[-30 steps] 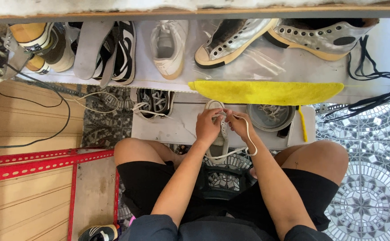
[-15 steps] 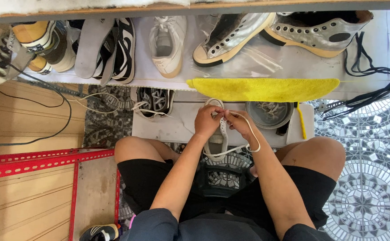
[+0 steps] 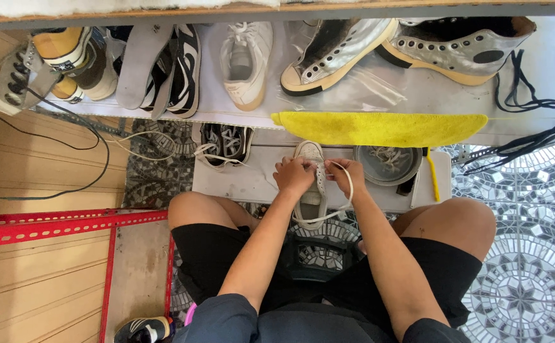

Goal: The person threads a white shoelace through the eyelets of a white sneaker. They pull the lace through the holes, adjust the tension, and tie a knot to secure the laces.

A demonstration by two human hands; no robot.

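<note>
Hands have crept a bit further up the shoe since half a second ago, and the lace loop hangs lower now. Left hand [image 3: 295, 176] is pinched closed on the tongue side of the white sneaker [image 3: 311, 184], which sits on the low grey bench [image 3: 239, 181] between the knees. Looks like lacing is mid-way; next bit probably needs the lace tip fed through an eyelet. Right hand [image 3: 347, 174] is curled tight around the white lace [image 3: 341, 203].
</note>
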